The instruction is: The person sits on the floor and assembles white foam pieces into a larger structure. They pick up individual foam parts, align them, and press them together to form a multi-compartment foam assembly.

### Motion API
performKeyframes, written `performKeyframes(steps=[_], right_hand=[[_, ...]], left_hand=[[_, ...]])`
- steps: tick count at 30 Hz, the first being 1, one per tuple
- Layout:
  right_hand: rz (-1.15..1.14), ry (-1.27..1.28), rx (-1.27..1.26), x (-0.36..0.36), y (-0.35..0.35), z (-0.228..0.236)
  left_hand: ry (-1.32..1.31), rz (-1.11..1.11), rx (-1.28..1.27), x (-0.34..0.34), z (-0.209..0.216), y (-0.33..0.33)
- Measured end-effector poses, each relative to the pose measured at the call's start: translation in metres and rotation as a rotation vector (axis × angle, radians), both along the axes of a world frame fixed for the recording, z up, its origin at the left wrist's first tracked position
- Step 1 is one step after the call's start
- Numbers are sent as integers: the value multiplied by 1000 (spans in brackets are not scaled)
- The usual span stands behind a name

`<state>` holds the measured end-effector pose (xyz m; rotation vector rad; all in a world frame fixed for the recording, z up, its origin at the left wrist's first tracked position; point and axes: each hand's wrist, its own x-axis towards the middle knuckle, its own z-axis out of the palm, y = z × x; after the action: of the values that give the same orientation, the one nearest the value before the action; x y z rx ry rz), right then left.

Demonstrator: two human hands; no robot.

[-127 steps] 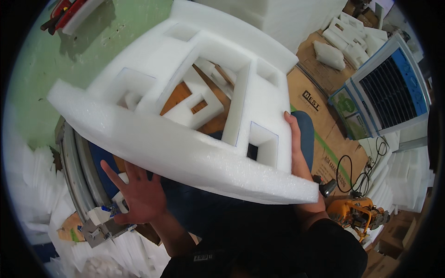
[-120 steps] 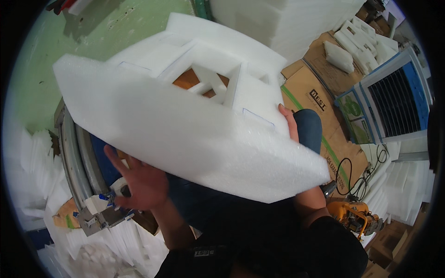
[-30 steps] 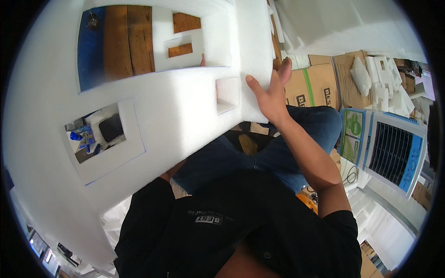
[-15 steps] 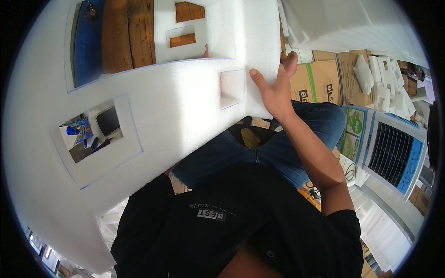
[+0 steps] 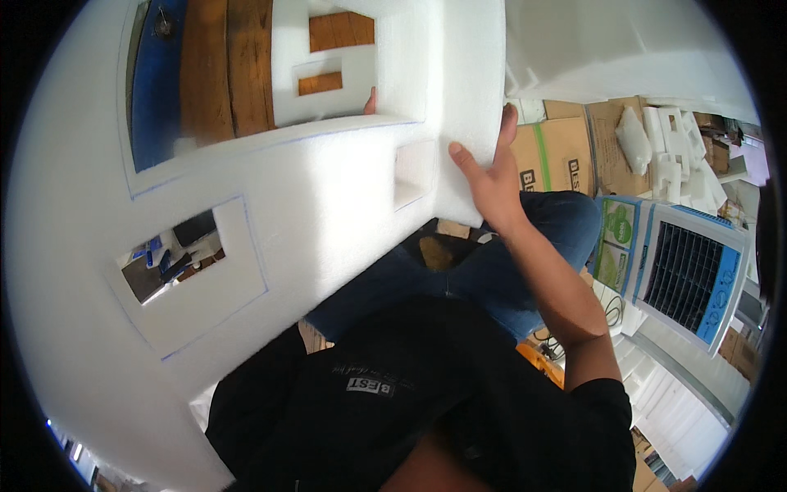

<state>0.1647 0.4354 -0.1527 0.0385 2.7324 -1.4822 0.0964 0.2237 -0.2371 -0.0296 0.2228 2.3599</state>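
A large white foam packing piece (image 5: 328, 180) with rectangular cutouts and blue pen lines fills the left and middle of the view, tilted across my lap. At its right end my right hand (image 5: 495, 182) grips the upright foam wall, thumb on the near face and fingers round behind the edge. My left arm passes behind the foam, which hides nearly all of that hand. A fingertip (image 5: 370, 102) shows at the rim of the big cutout; whose hand it belongs to cannot be made out. Through that cutout another white foam part with square holes is visible.
Brown wooden boards (image 5: 225, 74) and a blue surface (image 5: 156, 90) show through the cutout. To the right stand cardboard boxes (image 5: 561, 152), foam scraps (image 5: 676, 152) and a blue and white air cooler (image 5: 684, 279). White foam sheets (image 5: 607, 45) rise at the upper right.
The foam piece has shifted slightly down and to the right, and my right hand has moved with it, keeping its grip. A little more of the fingertip shows at the cutout's rim.
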Motion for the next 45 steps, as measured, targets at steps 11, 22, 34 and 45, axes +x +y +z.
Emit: performKeyframes(steps=[11, 22, 34, 45], right_hand=[[-150, -196, -324, -7, 3, 26], [-155, 52, 174, -64, 8, -16], [-245, -90, 18, -55, 18, -30], [-212, -11, -70, -51, 19, -38]], left_hand=[[139, 122, -572, -5, 27, 13], [53, 135, -584, 5, 24, 25], [2, -16, -586, 10, 32, 26], [-40, -43, -506, 8, 43, 27]])
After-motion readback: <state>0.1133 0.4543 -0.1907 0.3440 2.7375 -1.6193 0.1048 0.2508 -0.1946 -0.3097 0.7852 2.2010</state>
